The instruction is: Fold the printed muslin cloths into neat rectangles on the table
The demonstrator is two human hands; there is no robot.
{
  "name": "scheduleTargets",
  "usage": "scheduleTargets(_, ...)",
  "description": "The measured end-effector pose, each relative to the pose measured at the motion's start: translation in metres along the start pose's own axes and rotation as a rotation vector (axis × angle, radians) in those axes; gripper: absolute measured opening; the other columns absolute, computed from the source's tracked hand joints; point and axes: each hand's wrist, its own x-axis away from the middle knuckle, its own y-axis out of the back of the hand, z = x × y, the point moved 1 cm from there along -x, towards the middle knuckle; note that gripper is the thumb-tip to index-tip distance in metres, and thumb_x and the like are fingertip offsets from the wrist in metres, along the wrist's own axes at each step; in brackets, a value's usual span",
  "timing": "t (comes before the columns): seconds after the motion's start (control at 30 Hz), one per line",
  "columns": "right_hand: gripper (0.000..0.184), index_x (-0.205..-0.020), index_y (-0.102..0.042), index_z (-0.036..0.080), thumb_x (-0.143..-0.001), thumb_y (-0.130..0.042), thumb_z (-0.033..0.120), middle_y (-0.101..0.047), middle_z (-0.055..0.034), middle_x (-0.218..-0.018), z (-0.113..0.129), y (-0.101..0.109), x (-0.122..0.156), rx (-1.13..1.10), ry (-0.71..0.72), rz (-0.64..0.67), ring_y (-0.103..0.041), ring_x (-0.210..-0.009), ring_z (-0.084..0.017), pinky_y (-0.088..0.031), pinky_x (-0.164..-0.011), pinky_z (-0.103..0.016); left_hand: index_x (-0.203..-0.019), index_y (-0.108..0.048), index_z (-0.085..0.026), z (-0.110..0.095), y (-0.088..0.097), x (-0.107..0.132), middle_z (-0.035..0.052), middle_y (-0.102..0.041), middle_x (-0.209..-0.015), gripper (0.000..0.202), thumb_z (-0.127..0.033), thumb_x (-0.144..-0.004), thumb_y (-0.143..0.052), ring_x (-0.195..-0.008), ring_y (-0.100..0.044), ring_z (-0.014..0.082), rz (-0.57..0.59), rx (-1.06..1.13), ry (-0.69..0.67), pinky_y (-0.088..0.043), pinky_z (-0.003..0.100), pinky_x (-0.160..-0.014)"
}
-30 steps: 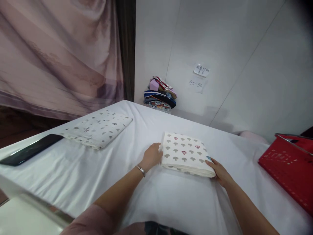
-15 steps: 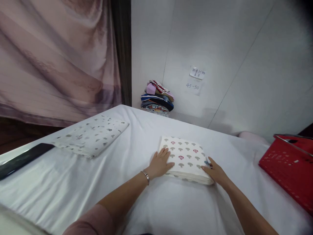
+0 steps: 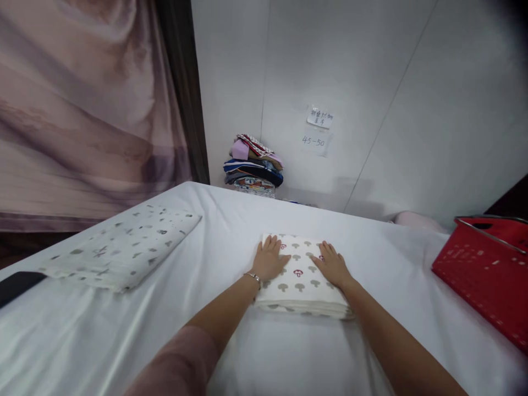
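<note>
A folded white cloth [image 3: 305, 297] printed with grey and red mushrooms lies on the white-covered surface in front of me. On its left part rests my left hand [image 3: 270, 258], palm down with the fingers stretched out; a silver bracelet circles that wrist. My right hand [image 3: 332, 265] presses flat on the cloth's right part, fingers spread. Several folded layers show along the cloth's near edge. Farther left lies another folded white cloth [image 3: 127, 242] with grey and dark leaf-like prints, which neither hand touches.
A red basket [image 3: 478, 275] with a metal handle stands at the right. Folded fabrics [image 3: 253, 165] are stacked beyond the far edge, against the wall. A dark flat object [image 3: 18, 286] lies at the left edge. Behind hangs a pink curtain [image 3: 82, 110]; paper notes [image 3: 317, 132] are on the wall.
My right hand has moved from the cloth's right edge onto its top and now lies flat. My left hand has shifted slightly farther up the cloth. The camera view has turned a little.
</note>
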Motion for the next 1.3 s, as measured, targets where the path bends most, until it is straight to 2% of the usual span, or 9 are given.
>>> scheduleTargets(0.2,0.065,-0.142,-0.025,0.016,-0.088,-0.031,0.052,-0.014,-0.0083,-0.151,-0.003,-0.004,0.002,-0.023,-0.001,-0.009,-0.009,-0.138,-0.023,-0.015,-0.108,-0.049,-0.136,-0.038,-0.017,-0.008,0.012,-0.014,0.0109,-0.025,-0.148,0.069,-0.061,-0.083,-0.033,-0.138,-0.012,0.0295,0.061,-0.048,0.026,-0.006,0.055,-0.109)
scheduleTargets(0.3,0.065,-0.142,-0.024,0.015,-0.089,-0.03,0.052,-0.013,-0.0083,-0.151,-0.002,-0.002,0.004,-0.014,0.001,-0.004,-0.009,-0.138,-0.023,-0.016,-0.108,-0.047,-0.135,-0.038,-0.015,-0.011,0.016,-0.028,0.0125,-0.025,-0.147,0.071,-0.062,-0.083,-0.03,-0.137,-0.013,0.0291,0.016,-0.074,0.025,-0.004,0.053,-0.11)
scheduleTargets(0.5,0.067,-0.141,-0.025,0.015,-0.088,-0.029,0.055,-0.013,-0.01,-0.151,0.009,0.013,-0.003,0.061,-0.032,0.108,-0.008,-0.138,-0.025,-0.013,-0.107,-0.052,-0.138,-0.034,-0.015,0.002,-0.001,-0.035,0.0102,-0.027,-0.147,0.073,-0.063,-0.084,-0.024,-0.137,-0.015,0.0279,0.016,-0.09,0.047,-0.009,0.049,-0.111)
scheduleTargets(0.67,0.068,-0.143,-0.021,0.015,-0.089,-0.023,0.056,-0.009,-0.0081,-0.152,0.018,0.016,-0.022,0.09,0.05,0.024,-0.002,-0.139,-0.022,-0.004,-0.109,-0.048,-0.138,-0.034,-0.016,0.005,-0.005,-0.033,0.0087,-0.028,-0.147,0.075,-0.066,-0.084,-0.018,-0.137,-0.016,0.0271,0.003,-0.112,0.042,-0.007,0.05,-0.111)
scheduleTargets(0.83,0.066,-0.143,-0.021,0.017,-0.089,-0.025,0.055,-0.013,-0.0065,-0.151,0.005,-0.004,-0.031,0.021,0.04,0.067,-0.005,-0.138,-0.022,-0.009,-0.109,-0.049,-0.137,-0.035,-0.019,0.003,0.0,-0.031,0.0077,-0.03,-0.146,0.071,-0.064,-0.085,-0.022,-0.136,-0.018,0.027,-0.006,-0.088,0.023,-0.007,0.052,-0.11)
scheduleTargets(0.97,0.065,-0.141,-0.028,0.017,-0.087,-0.037,0.053,-0.016,-0.0088,-0.15,0.005,0.0,-0.03,-0.187,0.052,0.054,-0.004,-0.138,-0.024,-0.003,-0.109,-0.052,-0.137,-0.035,-0.02,0.001,0.006,-0.033,0.0074,-0.028,-0.147,0.067,-0.062,-0.085,-0.026,-0.137,-0.018,0.0265,0.021,-0.059,0.04,-0.008,0.054,-0.11)
scheduleTargets(1.1,0.061,-0.134,-0.042,0.017,-0.085,-0.044,0.053,-0.025,-0.0098,-0.148,0.003,0.019,-0.012,-0.386,0.036,0.063,-0.01,-0.138,-0.025,-0.01,-0.111,-0.046,-0.136,-0.034,-0.022,0.002,0.014,-0.029,0.0078,-0.023,-0.149,0.063,-0.06,-0.086,-0.028,-0.138,-0.014,0.0274,0.077,-0.003,0.054,-0.009,0.057,-0.108)
scheduleTargets(1.23,0.056,-0.126,-0.052,0.022,-0.088,-0.032,0.058,-0.043,-0.0057,-0.138,-0.016,0.038,0.036,-0.523,-0.004,0.037,-0.037,-0.129,-0.023,-0.03,-0.106,-0.04,-0.133,-0.039,-0.025,0.0,0.022,0.0,0.0083,-0.026,-0.148,0.056,-0.057,-0.087,-0.03,-0.137,-0.016,0.0284,0.035,0.012,-0.046,-0.01,0.059,-0.107)
scheduleTargets(1.3,0.053,-0.116,-0.061,0.023,-0.085,-0.038,0.058,-0.054,-0.0058,-0.128,-0.025,0.044,0.065,-0.656,-0.051,-0.019,-0.049,-0.118,-0.023,-0.037,-0.1,-0.04,-0.129,-0.043,-0.025,-0.007,0.026,0.022,0.0081,-0.03,-0.146,0.052,-0.056,-0.089,-0.031,-0.137,-0.018,0.0285,0.011,0.01,-0.155,-0.012,0.06,-0.106)
